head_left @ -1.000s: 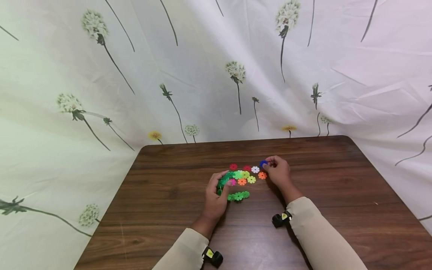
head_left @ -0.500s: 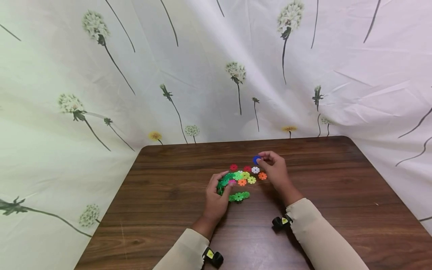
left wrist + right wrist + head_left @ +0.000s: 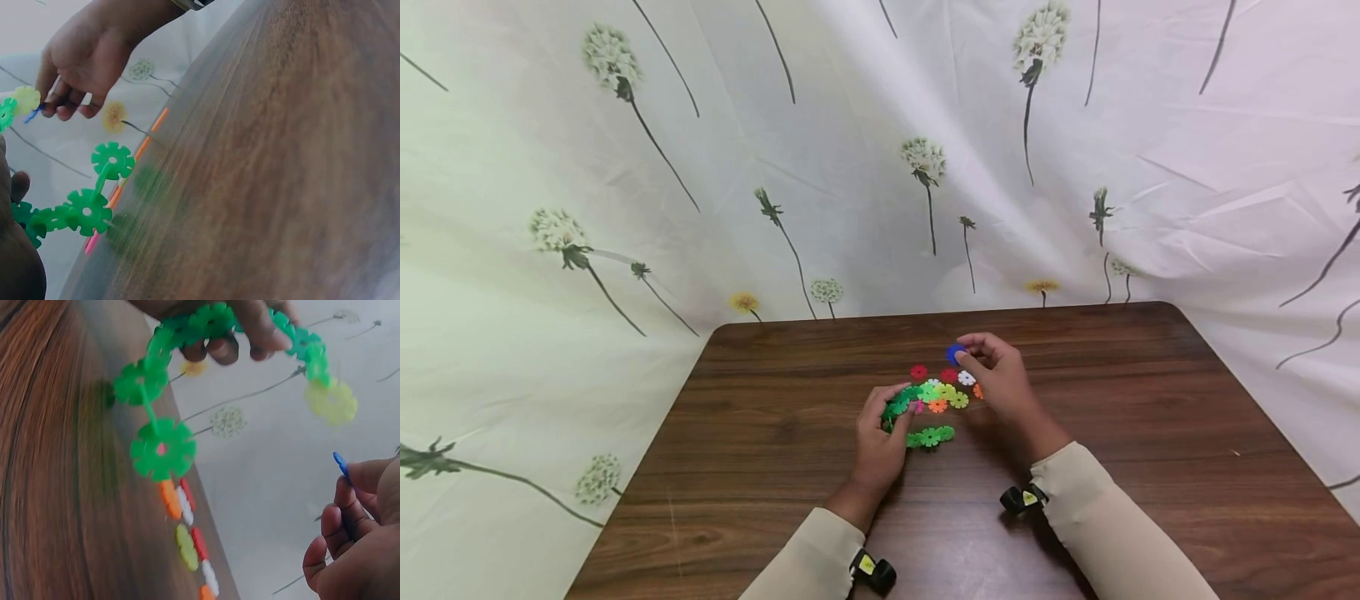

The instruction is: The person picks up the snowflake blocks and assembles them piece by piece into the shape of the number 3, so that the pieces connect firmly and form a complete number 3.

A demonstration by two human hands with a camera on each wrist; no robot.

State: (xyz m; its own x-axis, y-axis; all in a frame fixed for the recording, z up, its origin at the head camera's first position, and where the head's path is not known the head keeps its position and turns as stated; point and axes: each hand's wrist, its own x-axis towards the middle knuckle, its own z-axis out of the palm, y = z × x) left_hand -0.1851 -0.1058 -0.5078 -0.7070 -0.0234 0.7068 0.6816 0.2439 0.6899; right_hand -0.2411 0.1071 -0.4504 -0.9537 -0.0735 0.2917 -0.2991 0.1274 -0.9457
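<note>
In the head view, a curved chain of interlocked green notched plastic discs (image 3: pixel 930 436) is gripped by the left hand (image 3: pixel 880 442) between bent fingers and thumb, and a blue notched plastic disc (image 3: pixel 954 354) is pinched by the right hand (image 3: pixel 1006 383) toward the far edge of the brown wood-grained table (image 3: pixel 760 467). In the left wrist view, the chain's pale-yellow end disc (image 3: pixel 27 100) is seen near the blue disc. In the right wrist view, the two are shown apart, with loose coloured discs (image 3: pixel 186 547) lying on the surface.

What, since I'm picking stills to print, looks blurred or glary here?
Head: soft sheen low on the table, a bright streak slanting down the curtain. Left wrist: table blurred, green pieces clearer. Right wrist: table soft too, green pieces fairly crisp.
</note>
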